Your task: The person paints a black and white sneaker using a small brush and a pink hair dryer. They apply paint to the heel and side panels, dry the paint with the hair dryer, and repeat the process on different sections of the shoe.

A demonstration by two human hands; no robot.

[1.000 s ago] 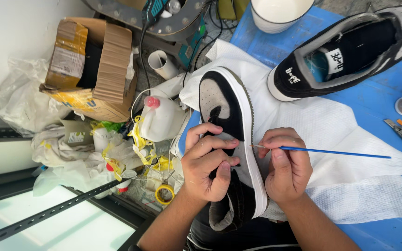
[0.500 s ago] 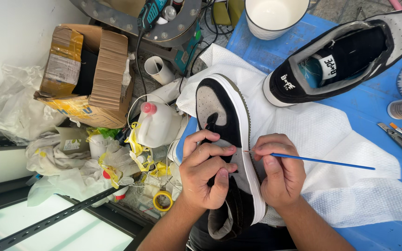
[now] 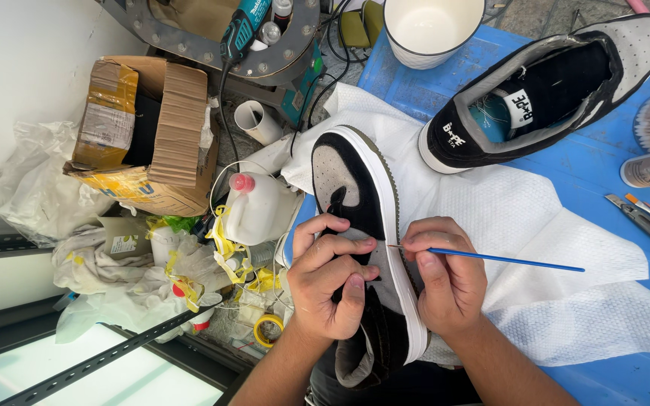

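We're clamping the black-and-white sneaker (image 3: 362, 225) steady on its side with our left hand (image 3: 332, 282) while our right hand (image 3: 449, 282) fingers are pinching the thin blue brush (image 3: 505, 260), tip touching the white midsole.

One head-worn view looks steeply down, close above both hands and the blue table (image 3: 611, 376)

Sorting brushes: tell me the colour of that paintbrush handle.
Blue; the paintbrush in the right hand shows clearly in the head view.

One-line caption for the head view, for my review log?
Left hand steadies a black-and-white sneaker while right hand touches a thin blue brush to its sole edge.
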